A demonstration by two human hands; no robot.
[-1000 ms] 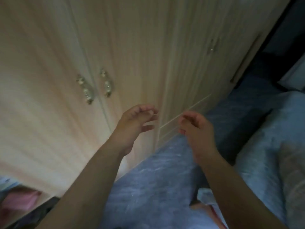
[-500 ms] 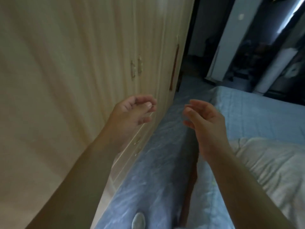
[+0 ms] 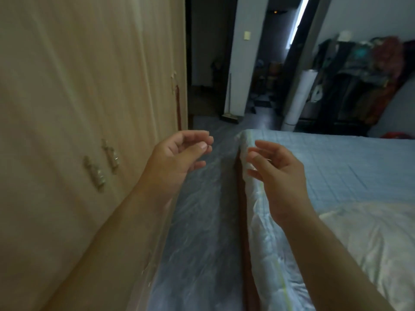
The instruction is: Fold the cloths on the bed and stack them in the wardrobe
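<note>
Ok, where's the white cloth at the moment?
In the head view the white cloth lies at lower right, on the near part of the blue-checked bed, just right of the right hand and its forearm.

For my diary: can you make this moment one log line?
left hand: empty, loosely curled | right hand: empty | pale wooden wardrobe: closed | cream cloth: on blue checked bed
</note>
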